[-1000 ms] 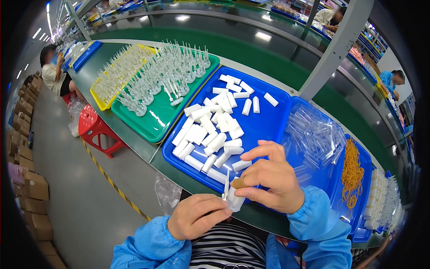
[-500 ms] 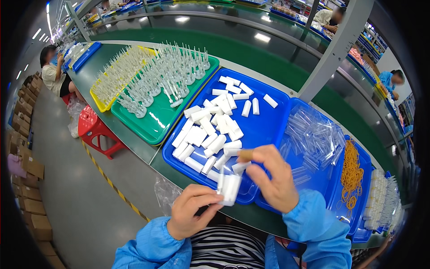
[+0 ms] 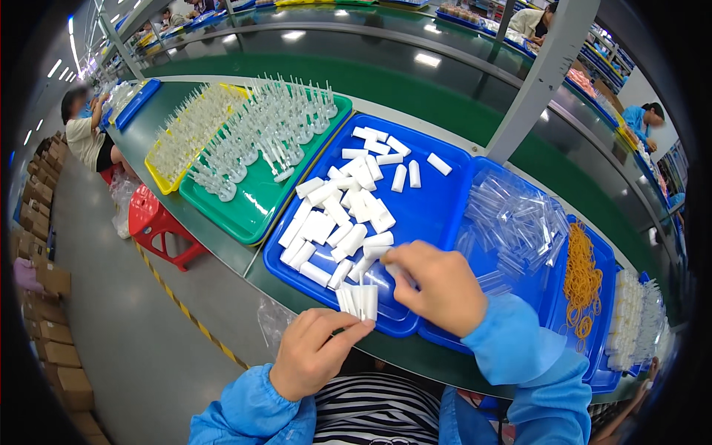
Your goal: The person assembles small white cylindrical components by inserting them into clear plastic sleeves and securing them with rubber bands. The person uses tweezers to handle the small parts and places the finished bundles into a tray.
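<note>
Between the thumb and fingers of my left hand (image 3: 315, 352) is a small bundle of white cylinders (image 3: 357, 301), held upright near the front edge of the blue tray (image 3: 434, 215). My right hand (image 3: 441, 289) is closed, its fingertips pinched together over the tray's near right part. What those fingertips hold, if anything, is blurred and partly hidden by the hand. Many loose white cylinders (image 3: 337, 211) lie heaped in the tray beyond both hands.
Left stand a green tray (image 3: 256, 204) and a yellow tray (image 3: 167, 182) with upright clear thin-stemmed parts. On the right are clear tubes (image 3: 512, 219) in a blue tray and orange rubber bands (image 3: 582, 278). A metal post (image 3: 545, 78) rises behind; a red stool (image 3: 152, 215) stands left.
My right hand has come slightly left and down, its fingers now more curled. The bundle in my left hand has shifted a little left and up.
</note>
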Motion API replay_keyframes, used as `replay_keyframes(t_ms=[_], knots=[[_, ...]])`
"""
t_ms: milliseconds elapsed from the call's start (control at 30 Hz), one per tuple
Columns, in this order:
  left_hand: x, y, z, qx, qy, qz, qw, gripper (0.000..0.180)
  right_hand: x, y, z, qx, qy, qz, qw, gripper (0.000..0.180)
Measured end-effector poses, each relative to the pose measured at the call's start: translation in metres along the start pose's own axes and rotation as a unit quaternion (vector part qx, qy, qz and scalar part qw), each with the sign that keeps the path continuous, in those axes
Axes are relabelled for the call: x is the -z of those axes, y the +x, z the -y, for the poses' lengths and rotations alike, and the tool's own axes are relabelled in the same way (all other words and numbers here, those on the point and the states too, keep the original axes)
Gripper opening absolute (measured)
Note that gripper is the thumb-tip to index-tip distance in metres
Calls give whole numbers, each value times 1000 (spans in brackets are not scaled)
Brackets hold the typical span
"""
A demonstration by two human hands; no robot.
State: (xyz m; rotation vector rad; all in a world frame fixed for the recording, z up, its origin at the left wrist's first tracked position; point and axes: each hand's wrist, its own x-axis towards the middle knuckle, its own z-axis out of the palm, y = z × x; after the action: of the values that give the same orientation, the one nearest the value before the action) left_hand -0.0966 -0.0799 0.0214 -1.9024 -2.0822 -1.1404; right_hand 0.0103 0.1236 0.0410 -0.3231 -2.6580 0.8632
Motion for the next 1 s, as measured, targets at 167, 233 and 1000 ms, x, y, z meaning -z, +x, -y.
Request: replay_keyframes(t_ms=[167, 233, 1000], knots=[[1, 1, -12, -50, -37, 19, 998, 34, 5, -2, 10, -154, 396, -98, 900, 27], [0, 2, -12, -58, -46, 32, 997, 36, 11, -7, 13, -173, 414, -70, 891, 27], [-18, -9, 2, -61, -100, -62, 991, 37, 24, -17, -3, -103, 414, 108, 898, 32]])
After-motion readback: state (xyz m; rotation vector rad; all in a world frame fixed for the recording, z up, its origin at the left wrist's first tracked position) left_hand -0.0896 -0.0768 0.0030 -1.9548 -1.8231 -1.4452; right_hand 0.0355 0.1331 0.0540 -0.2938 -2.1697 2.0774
